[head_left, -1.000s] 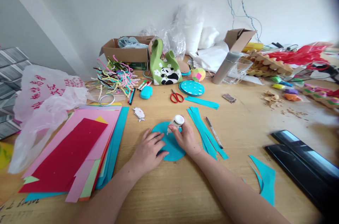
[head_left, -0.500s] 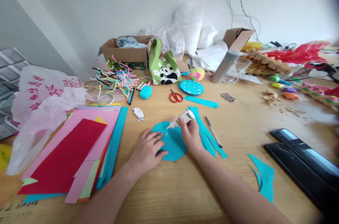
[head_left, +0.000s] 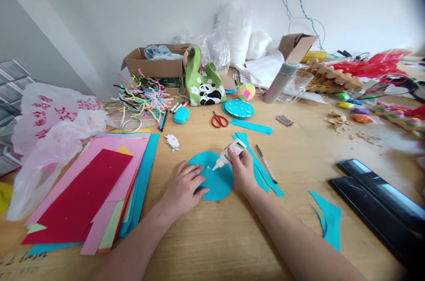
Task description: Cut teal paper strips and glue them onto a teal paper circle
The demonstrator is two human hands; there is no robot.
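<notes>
A round piece of blue paper [head_left: 217, 185] lies flat on the wooden table. My left hand [head_left: 186, 185] rests on its left edge, fingers spread. In my right hand [head_left: 243, 168] is a white glue bottle [head_left: 226, 157], tilted with its nozzle pointing down-left over the middle of the disc. A small white spot of glue shows on the paper just left of the nozzle tip. Blue paper strips [head_left: 257, 161] and a pen [head_left: 266, 164] lie right of the right hand. Beyond the disc are red-handled scissors [head_left: 219, 120] and a white paper cutout [head_left: 172, 142].
Stacked coloured paper [head_left: 89, 188] lies at left, beside a plastic bag [head_left: 56, 117]. Behind stand pipe cleaners [head_left: 142, 97], a green panda bag [head_left: 206, 88], a spotted blue disc [head_left: 237, 108] and a grey flask [head_left: 281, 83]. Blue offcuts [head_left: 328, 219] and a black device [head_left: 372, 214] are at right.
The glue bottle's nozzle has shifted slightly right and down across the disc, leaving the glue spot beside it. My left hand stays on the paper.
</notes>
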